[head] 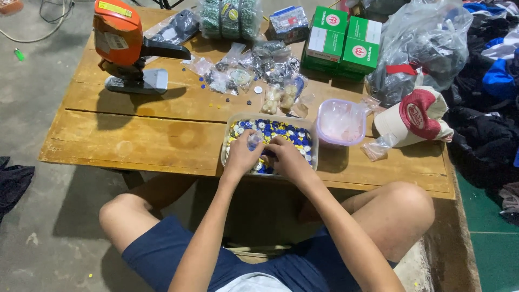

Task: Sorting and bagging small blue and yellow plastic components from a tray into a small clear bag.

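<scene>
**Small Bag Held Over Button Tray**

A small clear plastic bag (255,139) is pinched between the left hand (241,153) and right hand (285,154), fingers closed on its edges, directly above the clear tray (312,157) of mixed buttons (281,130) on the wooden table (135,135). The bag is judged light, limp and slippery; it is best gripped at the mouth edge. The buttons are judged small, hard and easily scattered.

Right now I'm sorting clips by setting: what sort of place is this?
Probably a small garment workshop. An orange cutting machine stands on the low wooden table, both hands work in a tray of coloured buttons, and clothes lie piled at the right.
</scene>
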